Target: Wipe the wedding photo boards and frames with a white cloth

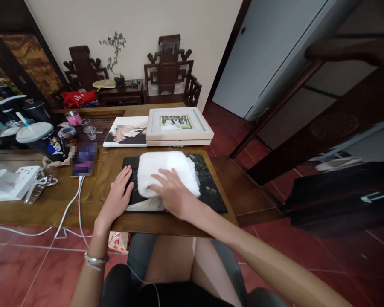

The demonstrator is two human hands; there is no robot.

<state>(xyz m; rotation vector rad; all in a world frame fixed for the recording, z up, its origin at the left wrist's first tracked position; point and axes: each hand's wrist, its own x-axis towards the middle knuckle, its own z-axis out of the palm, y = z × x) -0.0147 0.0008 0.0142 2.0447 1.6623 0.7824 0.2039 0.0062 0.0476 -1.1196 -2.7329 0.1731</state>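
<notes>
A dark picture panel (211, 187) lies flat near the front edge of the wooden table, with a pale figure at its lower left and small golden specks. On top of it rests a folded, fluffy white towel (161, 164). My right hand (174, 192) presses onto the towel, fingers spread over the cloth and thumb sunk into its near side. My left hand (119, 194) lies with fingers stretched out at the panel's left edge, touching it and the table. The towel hides the middle of the panel.
Behind the panel are a framed photo (179, 123) and a picture board (124, 130). To the left lie a phone (85, 160) with charging cables, a white power strip (19, 183), a clear claw clip (40, 185) and a lidded cup (40, 136). A dark wooden chair (275, 140) stands right.
</notes>
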